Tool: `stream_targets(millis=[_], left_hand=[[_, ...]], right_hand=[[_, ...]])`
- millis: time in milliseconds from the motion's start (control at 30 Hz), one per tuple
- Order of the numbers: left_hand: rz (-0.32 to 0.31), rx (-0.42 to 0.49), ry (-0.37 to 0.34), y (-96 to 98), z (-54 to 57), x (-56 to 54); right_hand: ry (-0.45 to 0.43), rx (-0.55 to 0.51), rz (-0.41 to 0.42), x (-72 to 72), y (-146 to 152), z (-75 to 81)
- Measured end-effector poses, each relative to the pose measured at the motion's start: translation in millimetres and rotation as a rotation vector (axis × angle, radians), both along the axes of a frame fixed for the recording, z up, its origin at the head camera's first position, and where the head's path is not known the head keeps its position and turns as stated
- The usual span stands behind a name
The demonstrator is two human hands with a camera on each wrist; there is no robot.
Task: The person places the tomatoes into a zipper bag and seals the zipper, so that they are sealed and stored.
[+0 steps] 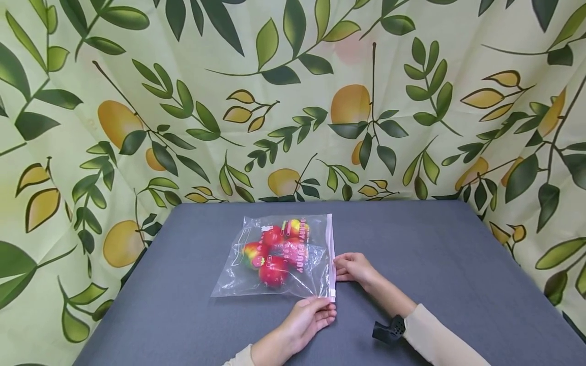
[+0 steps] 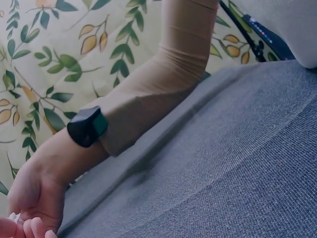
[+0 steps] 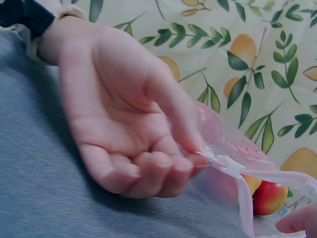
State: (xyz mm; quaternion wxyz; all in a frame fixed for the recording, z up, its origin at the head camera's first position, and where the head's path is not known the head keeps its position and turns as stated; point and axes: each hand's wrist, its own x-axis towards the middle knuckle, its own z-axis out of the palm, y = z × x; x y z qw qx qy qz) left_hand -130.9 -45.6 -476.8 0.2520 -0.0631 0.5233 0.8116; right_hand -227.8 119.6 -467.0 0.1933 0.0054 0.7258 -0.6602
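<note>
A clear zip bag (image 1: pixel 231 282) with pink lettering lies flat on the table, holding several red and yellow fruits (image 1: pixel 273 270). Its pale pink zip strip (image 1: pixel 329 239) faces right. At the near corner my left hand (image 1: pixel 304 323) pinches the strip's end, right by the white slider (image 3: pixel 228 167). Farther along the same edge, my right hand (image 1: pixel 356 269) holds the strip between thumb and fingers. Past the slider, the two strips stand apart in the right wrist view, where only fingertips (image 3: pixel 299 223) of the right hand show.
A dark grey cloth covers the table (image 1: pixel 412 244). Behind it and at both sides hangs a curtain (image 1: pixel 293 127) printed with leaves and orange fruit. A black device (image 1: pixel 389 329) is strapped to the right wrist.
</note>
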Motion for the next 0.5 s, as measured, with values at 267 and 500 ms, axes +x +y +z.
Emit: stream_targets(millis=[267,500], left_hand=[[-0.011,-0.013,0.013,0.4,0.2,-0.1],[-0.008,-0.004,0.015,1.4,2.5,0.3]], right_hand=[[-0.046,-0.028,0.149,20.3,10.4,1.9],[-0.047,-0.029,0.182,35.0,13.3,4.6]])
